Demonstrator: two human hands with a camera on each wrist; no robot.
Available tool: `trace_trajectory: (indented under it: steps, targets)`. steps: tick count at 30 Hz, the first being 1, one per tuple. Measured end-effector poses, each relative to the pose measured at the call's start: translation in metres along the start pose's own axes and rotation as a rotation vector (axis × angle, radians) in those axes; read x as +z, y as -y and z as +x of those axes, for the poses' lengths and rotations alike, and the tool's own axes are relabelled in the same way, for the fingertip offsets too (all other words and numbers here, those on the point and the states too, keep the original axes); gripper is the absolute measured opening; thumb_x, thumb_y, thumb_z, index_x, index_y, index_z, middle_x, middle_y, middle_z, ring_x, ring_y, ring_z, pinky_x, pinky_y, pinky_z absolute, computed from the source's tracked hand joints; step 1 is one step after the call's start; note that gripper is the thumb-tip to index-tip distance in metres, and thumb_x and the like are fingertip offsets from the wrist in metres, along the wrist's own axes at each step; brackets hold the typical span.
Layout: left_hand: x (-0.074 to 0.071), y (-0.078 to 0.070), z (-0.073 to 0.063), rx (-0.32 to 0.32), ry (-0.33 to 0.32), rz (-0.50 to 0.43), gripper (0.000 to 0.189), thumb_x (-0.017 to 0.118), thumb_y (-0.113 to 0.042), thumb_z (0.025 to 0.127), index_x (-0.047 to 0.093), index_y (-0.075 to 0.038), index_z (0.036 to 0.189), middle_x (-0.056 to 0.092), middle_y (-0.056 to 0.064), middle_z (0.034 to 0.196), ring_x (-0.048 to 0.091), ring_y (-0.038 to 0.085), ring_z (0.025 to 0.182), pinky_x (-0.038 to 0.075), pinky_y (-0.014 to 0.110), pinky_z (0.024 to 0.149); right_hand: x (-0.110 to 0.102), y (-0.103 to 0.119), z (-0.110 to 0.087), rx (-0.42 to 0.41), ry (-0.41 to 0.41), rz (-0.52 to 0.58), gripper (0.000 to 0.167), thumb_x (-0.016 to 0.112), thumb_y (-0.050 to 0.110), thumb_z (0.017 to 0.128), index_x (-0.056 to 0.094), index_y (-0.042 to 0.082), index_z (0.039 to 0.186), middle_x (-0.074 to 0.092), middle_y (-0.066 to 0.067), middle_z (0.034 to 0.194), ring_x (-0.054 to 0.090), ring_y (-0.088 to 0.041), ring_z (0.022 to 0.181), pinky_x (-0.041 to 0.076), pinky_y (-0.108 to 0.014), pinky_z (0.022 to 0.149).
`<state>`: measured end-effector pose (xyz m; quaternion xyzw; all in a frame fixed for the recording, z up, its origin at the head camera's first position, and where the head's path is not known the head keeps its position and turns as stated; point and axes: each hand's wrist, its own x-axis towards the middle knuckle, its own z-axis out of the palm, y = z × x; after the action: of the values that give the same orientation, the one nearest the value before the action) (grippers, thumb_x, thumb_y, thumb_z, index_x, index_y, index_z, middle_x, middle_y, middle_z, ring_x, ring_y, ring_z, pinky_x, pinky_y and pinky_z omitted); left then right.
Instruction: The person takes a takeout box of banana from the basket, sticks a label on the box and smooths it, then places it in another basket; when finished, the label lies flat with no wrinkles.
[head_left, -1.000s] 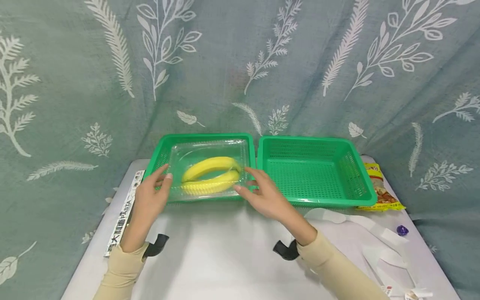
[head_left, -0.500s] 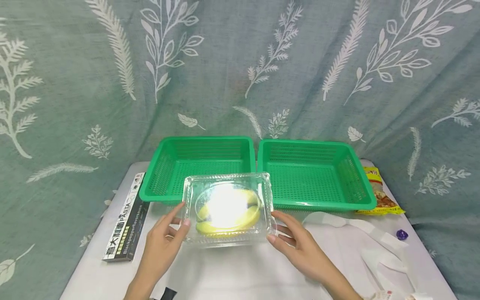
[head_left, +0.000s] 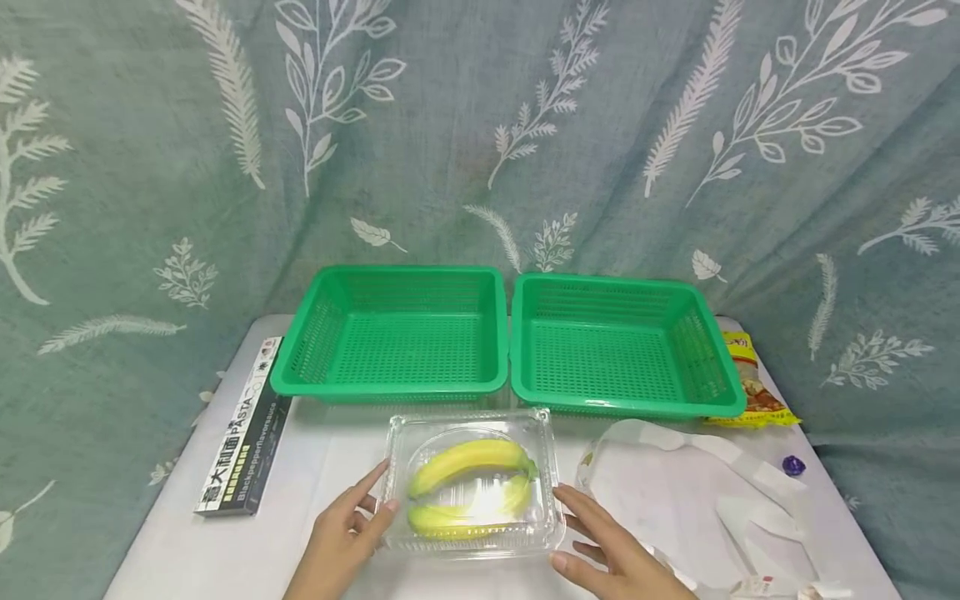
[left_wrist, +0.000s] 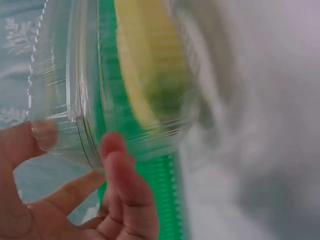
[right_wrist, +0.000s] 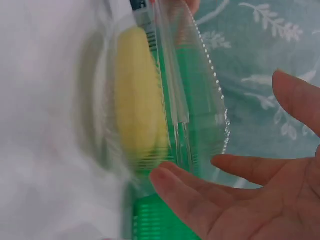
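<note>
A clear plastic clamshell box lies low over the front of the table in the head view. Two yellow bananas show through its lid. My left hand grips the box's left side, its thumb and bent fingers at the rim. In the left wrist view, the left fingers lie against the lower corner of the box. My right hand is at the box's right side with fingers extended. The right wrist view has the right thumb standing apart from the box and the fingertips near its edge.
Two green baskets stand side by side behind the box. A black and white pasta box lies at left. On the right are a yellow food packet, a purple wrapped ball and white strips.
Both hands have brought the clamshell box from above the left basket toward the front of the table and down. The right thumb has moved away from the box.
</note>
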<state>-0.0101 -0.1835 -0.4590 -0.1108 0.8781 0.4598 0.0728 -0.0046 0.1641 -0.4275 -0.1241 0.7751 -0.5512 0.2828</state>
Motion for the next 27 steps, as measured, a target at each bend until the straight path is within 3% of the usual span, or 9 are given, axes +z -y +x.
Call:
trace_trajectory:
  steps: [4,9,19,27]
  targets:
    - [0.008,0.005,0.004,-0.002,-0.001,0.025,0.056,0.066,-0.034,0.097,0.049,-0.022,0.149,0.063,0.003,0.093,0.056,0.006,0.061,0.050,0.021,0.054,0.002,-0.011,0.005,0.025,0.007,-0.012,0.074,0.056,0.037,0.103,0.019,0.010,0.161,0.016,-0.025,0.166,0.031,-0.052,0.147,0.045,-0.054,0.110]
    - [0.013,0.000,0.011,0.037,-0.011,0.071,0.058,0.062,-0.039,0.099,0.046,-0.021,0.152,0.062,0.006,0.099,0.055,0.007,0.062,0.048,0.020,0.053,0.003,-0.016,0.013,0.052,-0.030,-0.060,0.079,0.057,0.043,0.101,0.017,0.012,0.162,0.015,-0.025,0.167,0.033,-0.051,0.146,0.044,-0.060,0.109]
    - [0.023,-0.010,0.023,0.073,-0.032,0.105,0.057,0.055,-0.036,0.104,0.041,-0.017,0.155,0.060,0.008,0.101,0.051,0.006,0.059,0.043,0.020,0.052,0.006,-0.023,0.023,-0.011,-0.112,-0.174,0.090,0.060,0.048,0.099,0.012,0.004,0.161,0.014,-0.020,0.168,0.022,-0.044,0.153,0.044,-0.054,0.110]
    - [0.032,-0.015,0.032,0.048,-0.031,0.075,0.056,0.055,-0.033,0.103,0.041,-0.016,0.155,0.061,0.011,0.104,0.059,0.009,0.060,0.046,0.019,0.052,-0.001,-0.022,0.026,-0.065,-0.182,-0.294,0.088,0.060,0.047,0.099,0.017,0.000,0.160,0.019,-0.024,0.166,0.028,-0.043,0.151,0.046,-0.053,0.108]
